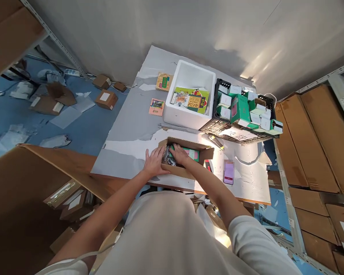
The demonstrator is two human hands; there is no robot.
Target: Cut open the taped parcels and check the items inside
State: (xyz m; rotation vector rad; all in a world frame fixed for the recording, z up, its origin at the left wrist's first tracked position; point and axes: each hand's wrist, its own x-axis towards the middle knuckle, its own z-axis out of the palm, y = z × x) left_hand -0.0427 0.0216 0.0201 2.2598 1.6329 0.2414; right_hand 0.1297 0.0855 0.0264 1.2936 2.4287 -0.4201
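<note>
A small open cardboard box (181,171) sits near the table's front edge. My left hand (154,162) grips its left end, with the fingers over the end wall and the thumb along the near side. Inside it lies a green and pink box (192,154). My right hand (178,154) reaches in and is closed on the left part of the green box; its fingertips are partly hidden. A crumpled grey, shiny plastic-looking item (171,160) lies in the left end, beside my right hand.
Behind stands a white foam box (186,119) holding books. A black crate (218,125) of green and white boxes adjoins it. A phone (228,172), a dark and yellow tool (216,142) and two booklets lie on the table (123,147). Cartons (318,133) fill the right shelf.
</note>
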